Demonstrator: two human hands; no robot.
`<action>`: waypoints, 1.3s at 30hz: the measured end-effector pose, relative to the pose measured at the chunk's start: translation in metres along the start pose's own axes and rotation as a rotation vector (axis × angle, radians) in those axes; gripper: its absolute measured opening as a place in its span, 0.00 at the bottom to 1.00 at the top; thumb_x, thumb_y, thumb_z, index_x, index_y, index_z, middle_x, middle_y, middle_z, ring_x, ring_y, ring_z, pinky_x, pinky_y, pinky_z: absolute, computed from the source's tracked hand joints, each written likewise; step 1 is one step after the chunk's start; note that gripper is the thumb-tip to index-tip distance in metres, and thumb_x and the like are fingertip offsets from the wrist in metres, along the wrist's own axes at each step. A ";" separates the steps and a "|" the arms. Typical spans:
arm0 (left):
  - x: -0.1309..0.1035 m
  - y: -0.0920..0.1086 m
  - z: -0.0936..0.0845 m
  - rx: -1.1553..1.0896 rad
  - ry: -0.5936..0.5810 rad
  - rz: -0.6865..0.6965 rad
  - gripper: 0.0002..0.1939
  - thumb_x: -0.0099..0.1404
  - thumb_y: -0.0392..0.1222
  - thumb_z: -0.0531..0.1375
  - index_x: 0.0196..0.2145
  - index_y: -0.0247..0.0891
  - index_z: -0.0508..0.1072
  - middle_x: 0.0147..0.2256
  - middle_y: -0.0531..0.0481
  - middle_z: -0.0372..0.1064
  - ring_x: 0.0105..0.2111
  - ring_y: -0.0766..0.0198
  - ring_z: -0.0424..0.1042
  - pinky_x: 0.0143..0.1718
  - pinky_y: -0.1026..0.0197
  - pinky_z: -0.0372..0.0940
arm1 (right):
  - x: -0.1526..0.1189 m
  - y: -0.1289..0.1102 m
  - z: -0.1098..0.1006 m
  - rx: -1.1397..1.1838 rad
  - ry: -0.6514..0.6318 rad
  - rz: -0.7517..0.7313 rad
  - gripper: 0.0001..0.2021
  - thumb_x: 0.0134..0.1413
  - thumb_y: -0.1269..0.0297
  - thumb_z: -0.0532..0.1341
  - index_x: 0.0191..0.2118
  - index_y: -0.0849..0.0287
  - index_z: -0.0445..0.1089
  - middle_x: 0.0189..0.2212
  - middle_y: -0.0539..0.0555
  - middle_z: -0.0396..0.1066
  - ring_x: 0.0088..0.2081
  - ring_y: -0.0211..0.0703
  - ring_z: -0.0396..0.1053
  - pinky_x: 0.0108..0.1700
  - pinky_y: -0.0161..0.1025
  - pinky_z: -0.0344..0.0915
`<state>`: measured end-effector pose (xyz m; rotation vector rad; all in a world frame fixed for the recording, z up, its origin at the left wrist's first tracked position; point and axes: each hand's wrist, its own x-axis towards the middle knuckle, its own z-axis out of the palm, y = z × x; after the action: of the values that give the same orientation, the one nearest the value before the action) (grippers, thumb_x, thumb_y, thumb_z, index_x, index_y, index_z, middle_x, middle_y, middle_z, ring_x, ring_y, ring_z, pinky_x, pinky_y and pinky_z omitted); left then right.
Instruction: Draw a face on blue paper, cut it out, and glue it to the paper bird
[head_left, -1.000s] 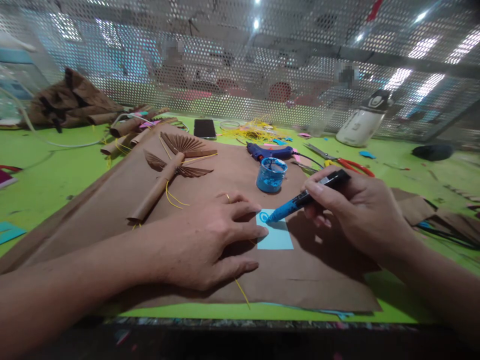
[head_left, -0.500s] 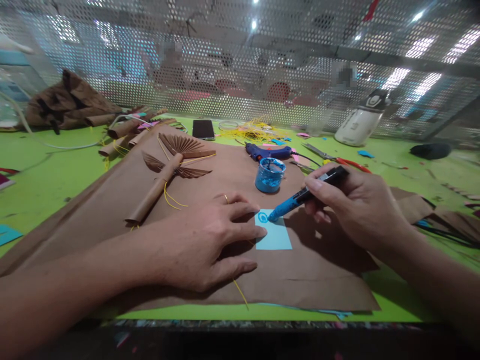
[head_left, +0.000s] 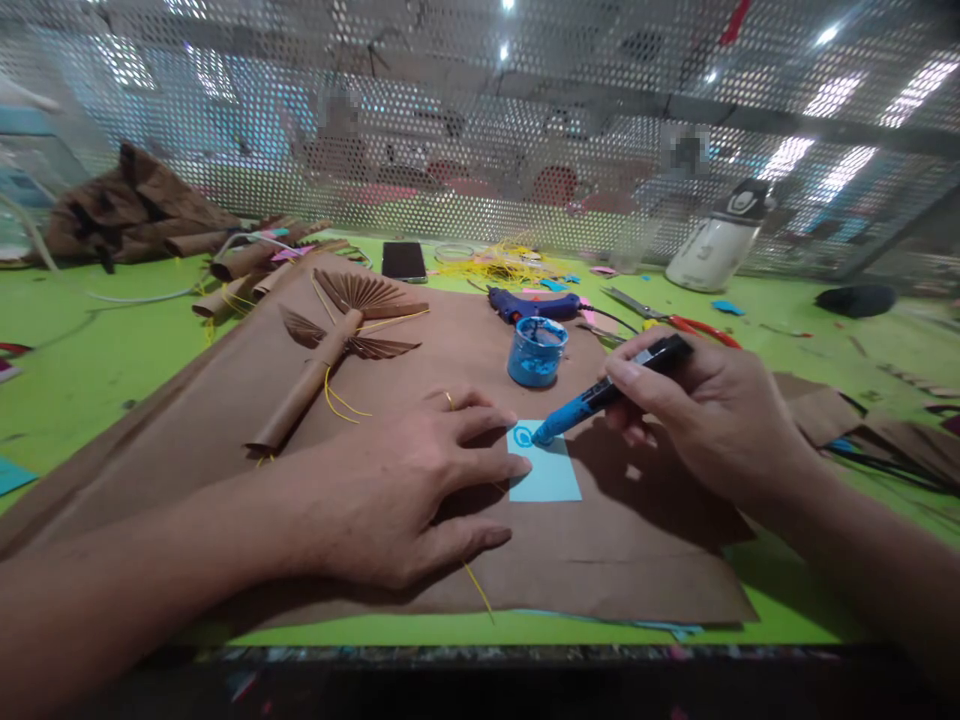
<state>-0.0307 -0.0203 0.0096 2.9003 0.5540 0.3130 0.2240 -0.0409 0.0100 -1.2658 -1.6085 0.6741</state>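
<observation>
Right hand (head_left: pixel 626 385) gripping a blue-and-black marker (head_left: pixel 585 403) right of centre, tip at a light-blue paper square (head_left: pixel 553 475) below the frame's middle, left hand (head_left: pixel 439 465) loosely spread, fingertips on the square's left edge.

Just beyond the grip (head_left: pixel 660 385) lie orange-handled scissors (head_left: pixel 684 322); farther off, a white bottle (head_left: pixel 711 252) with a black lid stands near a perforated screen (head_left: pixel 465 130). Beyond and left of the grip are a blue glue gun (head_left: pixel 551 306), tangled yellow strands (head_left: pixel 504 266) and a phone (head_left: pixel 403 262). Far right, a dark rounded object (head_left: pixel 855 300) remains unidentifiable.
</observation>
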 end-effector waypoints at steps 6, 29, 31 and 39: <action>0.000 -0.001 0.001 -0.012 0.010 0.003 0.18 0.70 0.50 0.55 0.51 0.40 0.75 0.54 0.36 0.69 0.53 0.44 0.66 0.53 0.42 0.63 | 0.002 0.003 -0.001 -0.067 0.006 -0.019 0.18 0.58 0.48 0.63 0.29 0.58 0.70 0.15 0.47 0.68 0.16 0.35 0.65 0.19 0.31 0.63; 0.000 -0.001 0.000 -0.002 0.025 0.022 0.17 0.69 0.49 0.57 0.50 0.40 0.75 0.52 0.36 0.70 0.51 0.45 0.68 0.52 0.43 0.63 | 0.001 0.001 -0.001 -0.087 -0.014 -0.110 0.12 0.62 0.55 0.62 0.31 0.55 0.70 0.17 0.47 0.69 0.17 0.35 0.65 0.22 0.34 0.63; 0.001 -0.002 0.000 0.002 0.027 0.020 0.18 0.69 0.50 0.57 0.50 0.40 0.75 0.51 0.36 0.70 0.51 0.45 0.68 0.53 0.44 0.63 | 0.001 -0.001 -0.002 -0.099 -0.001 -0.110 0.12 0.61 0.54 0.62 0.31 0.55 0.70 0.17 0.47 0.69 0.17 0.36 0.65 0.21 0.35 0.63; 0.001 -0.002 -0.001 -0.012 0.021 0.029 0.17 0.69 0.49 0.57 0.50 0.39 0.75 0.50 0.37 0.71 0.50 0.46 0.68 0.53 0.44 0.62 | 0.000 -0.002 -0.003 -0.018 0.056 -0.059 0.12 0.60 0.55 0.63 0.30 0.55 0.69 0.16 0.47 0.69 0.16 0.36 0.64 0.20 0.35 0.62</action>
<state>-0.0309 -0.0179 0.0098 2.8991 0.5127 0.3502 0.2257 -0.0420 0.0124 -1.2351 -1.6021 0.5841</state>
